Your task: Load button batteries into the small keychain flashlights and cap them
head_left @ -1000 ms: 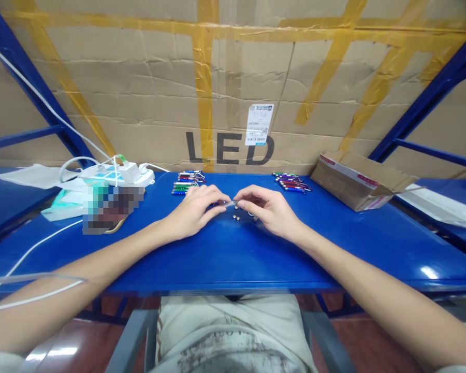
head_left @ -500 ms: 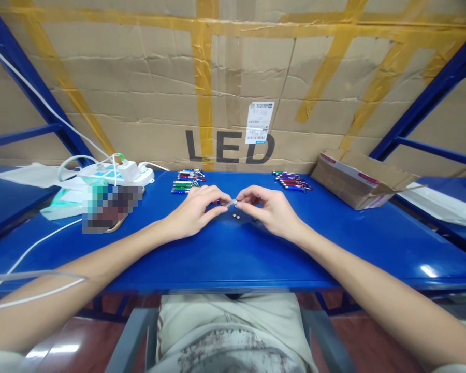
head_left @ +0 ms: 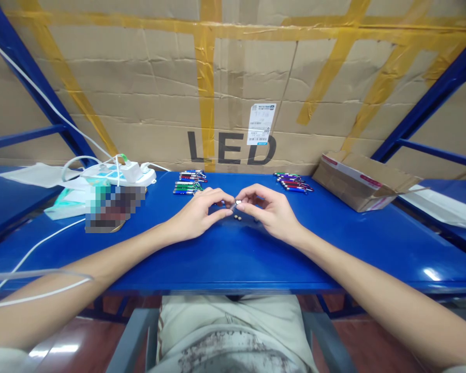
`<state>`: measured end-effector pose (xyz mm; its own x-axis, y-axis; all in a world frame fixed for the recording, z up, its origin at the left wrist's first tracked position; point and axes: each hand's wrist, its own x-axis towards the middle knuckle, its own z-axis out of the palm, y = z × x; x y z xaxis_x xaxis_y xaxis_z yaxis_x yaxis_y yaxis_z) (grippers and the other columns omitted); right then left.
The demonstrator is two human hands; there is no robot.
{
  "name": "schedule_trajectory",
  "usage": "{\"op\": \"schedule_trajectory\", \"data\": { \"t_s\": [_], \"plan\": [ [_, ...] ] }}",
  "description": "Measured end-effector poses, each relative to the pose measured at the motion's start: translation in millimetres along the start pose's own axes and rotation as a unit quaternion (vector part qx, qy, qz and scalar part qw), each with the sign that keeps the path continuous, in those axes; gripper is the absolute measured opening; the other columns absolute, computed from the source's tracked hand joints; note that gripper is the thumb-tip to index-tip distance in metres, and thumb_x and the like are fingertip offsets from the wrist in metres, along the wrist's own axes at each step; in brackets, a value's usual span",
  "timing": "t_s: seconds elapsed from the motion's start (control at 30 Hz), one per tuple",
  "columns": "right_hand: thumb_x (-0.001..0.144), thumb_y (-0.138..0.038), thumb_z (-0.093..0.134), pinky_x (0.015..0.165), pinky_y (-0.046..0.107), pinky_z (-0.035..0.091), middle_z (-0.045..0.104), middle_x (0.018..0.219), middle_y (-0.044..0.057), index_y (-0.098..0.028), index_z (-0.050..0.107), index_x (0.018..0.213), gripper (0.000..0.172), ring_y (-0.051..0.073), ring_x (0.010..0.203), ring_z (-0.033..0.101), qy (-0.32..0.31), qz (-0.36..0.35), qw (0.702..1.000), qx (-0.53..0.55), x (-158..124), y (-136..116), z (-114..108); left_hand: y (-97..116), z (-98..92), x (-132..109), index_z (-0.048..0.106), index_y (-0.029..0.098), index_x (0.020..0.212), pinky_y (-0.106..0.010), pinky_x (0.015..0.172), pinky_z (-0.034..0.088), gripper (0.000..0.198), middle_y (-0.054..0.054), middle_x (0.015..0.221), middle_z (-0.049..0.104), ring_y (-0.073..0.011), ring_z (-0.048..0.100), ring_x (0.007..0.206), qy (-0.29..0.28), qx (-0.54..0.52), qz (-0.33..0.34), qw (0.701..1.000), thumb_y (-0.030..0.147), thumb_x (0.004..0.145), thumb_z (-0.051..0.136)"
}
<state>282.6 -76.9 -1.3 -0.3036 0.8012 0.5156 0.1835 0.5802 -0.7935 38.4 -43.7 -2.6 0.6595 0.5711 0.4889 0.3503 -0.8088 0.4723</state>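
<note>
Far out past my left hand (head_left: 196, 213): a white power strip (head_left: 118, 175) with cables, beside a teal packet (head_left: 68, 202), parked at the edge, I judge to keep the middle free. Just beyond the left hand's knuckles, a row of small keychain torches (head_left: 188, 183) laid side by side, likely sorted. Left hand rests on the blue tabletop (head_left: 233, 254), fingers curled shut, thumb and forefinger pinching one end of a small torch body (head_left: 227, 205); most of it is hidden under the fingers. My right hand (head_left: 270, 210) meets it from the other side, fingertips closed on a small silvery piece (head_left: 238, 202) at the torch's open end; both wrists are braced on the tabletop, probably for steadiness on such small parts. Just below the fingertips, two tiny round cells (head_left: 237, 217) lie loose, within easy reach. Beyond the right hand, a second row of torches (head_left: 292, 182); further right, an open cardboard box (head_left: 363, 180).
</note>
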Motion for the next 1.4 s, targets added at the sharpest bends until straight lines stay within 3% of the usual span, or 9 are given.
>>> {"op": "schedule_trajectory", "data": {
  "t_s": [0.27, 0.47, 0.87, 1.2, 1.4],
  "plan": [
    [0.092, -0.047, 0.086, 0.074, 0.032, 0.050, 0.073, 0.089, 0.001, -0.023, 0.079, 0.102, 0.027, 0.017, 0.079, 0.061, 0.012, 0.013, 0.999, 0.029, 0.2, 1.1, 2.2, 1.3, 3.1, 1.7, 0.075, 0.022, 0.116, -0.037, 0.096, 0.050, 0.019, -0.005, 0.110, 0.077, -0.0227, 0.067, 0.102, 0.004, -0.067, -0.017, 0.998, 0.036, 0.104, 0.069],
    [0.089, -0.049, 0.088, 0.069, 0.031, 0.049, 0.071, 0.086, 0.001, -0.023, 0.079, 0.100, 0.030, 0.016, 0.075, 0.058, 0.017, 0.028, 0.998, 0.051, 1.5, 1.4, 3.8, -0.7, 7.1, 1.7, 0.078, 0.022, 0.115, -0.039, 0.099, 0.052, 0.025, -0.005, 0.109, 0.079, -0.0235, 0.070, 0.103, 0.010, -0.106, -0.045, 0.993, 0.042, 0.102, 0.074],
    [0.085, -0.054, 0.090, 0.067, 0.031, 0.046, 0.066, 0.081, 0.000, -0.022, 0.079, 0.098, 0.036, 0.016, 0.073, 0.055, 0.020, 0.054, 0.996, 0.061, 1.8, -0.8, 7.2, 3.7, 11.1, 2.0, 0.081, 0.023, 0.107, -0.038, 0.094, 0.051, 0.024, -0.003, 0.102, 0.079, -0.0227, 0.068, 0.097, 0.031, -0.123, -0.066, 0.990, 0.044, 0.096, 0.081],
    [0.088, -0.056, 0.087, 0.067, 0.031, 0.047, 0.066, 0.080, 0.000, -0.022, 0.079, 0.099, 0.037, 0.016, 0.072, 0.055, 0.017, 0.050, 0.998, 0.043, 1.3, 1.5, 6.7, 6.7, 9.4, 2.4, 0.080, 0.022, 0.103, -0.039, 0.090, 0.050, 0.024, -0.003, 0.098, 0.081, -0.0235, 0.069, 0.094, 0.043, -0.089, -0.068, 0.993, 0.045, 0.096, 0.082],
    [0.094, -0.056, 0.083, 0.077, 0.037, 0.052, 0.071, 0.089, 0.004, -0.025, 0.081, 0.100, 0.031, 0.020, 0.080, 0.061, 0.020, -0.019, 0.999, -0.038, 0.0, 0.6, 3.1, 9.1, 7.9, 1.2, 0.078, 0.023, 0.100, -0.039, 0.091, 0.047, 0.022, -0.002, 0.099, 0.081, -0.0226, 0.066, 0.094, 0.075, 0.002, -0.032, 0.997, 0.046, 0.100, 0.078]
  ]
}}
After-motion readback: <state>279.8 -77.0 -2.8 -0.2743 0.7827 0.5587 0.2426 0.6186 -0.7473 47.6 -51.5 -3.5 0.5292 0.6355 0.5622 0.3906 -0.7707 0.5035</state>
